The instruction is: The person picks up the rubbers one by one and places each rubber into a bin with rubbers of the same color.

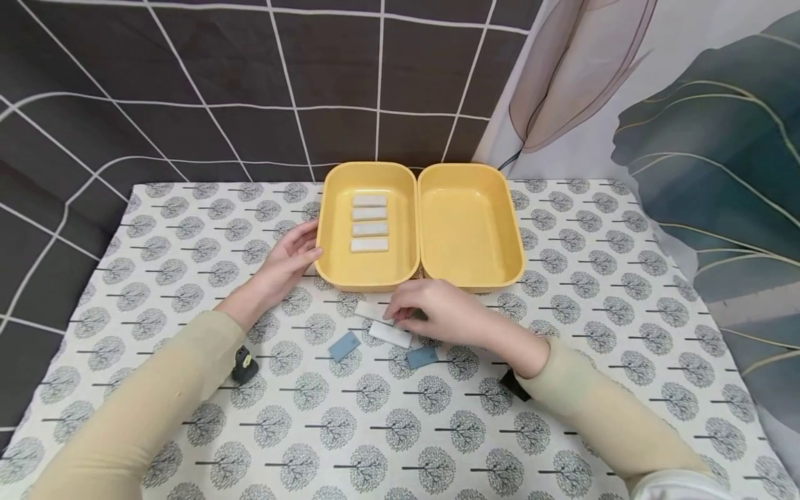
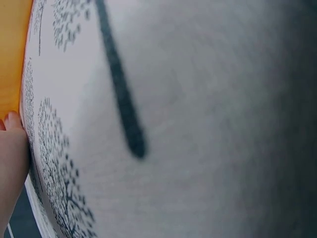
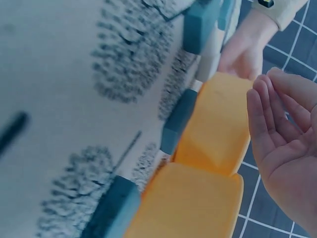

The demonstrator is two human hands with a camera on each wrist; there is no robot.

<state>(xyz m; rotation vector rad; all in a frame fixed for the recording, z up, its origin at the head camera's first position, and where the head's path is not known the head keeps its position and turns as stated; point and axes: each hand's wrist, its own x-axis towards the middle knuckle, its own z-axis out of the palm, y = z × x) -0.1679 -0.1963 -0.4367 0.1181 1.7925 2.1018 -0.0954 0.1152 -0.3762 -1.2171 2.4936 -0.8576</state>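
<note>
A yellow two-compartment box (image 1: 470, 236) stands at the back of the table. In its left compartment, several white blocks (image 1: 369, 228) lie in a column. My left hand (image 1: 282, 267) rests against the box's left side, its thumb at the rim. My right hand (image 1: 445, 311) is just in front of the box, over two white blocks (image 1: 390, 334) on the cloth. Its fingers are bent loosely toward the thumb, and the right wrist view shows nothing between them. Nearby lie a blue block (image 1: 344, 346) and another blue block (image 1: 422, 357). The right wrist view shows several blue blocks (image 3: 178, 119).
A white cloth (image 1: 300, 430) printed with trees covers the table. Behind it hangs a dark gridded cloth (image 1: 331, 69), with a leaf-patterned curtain (image 1: 737, 173) at the right. Small black wrist devices (image 1: 245, 366) sit at both sleeves.
</note>
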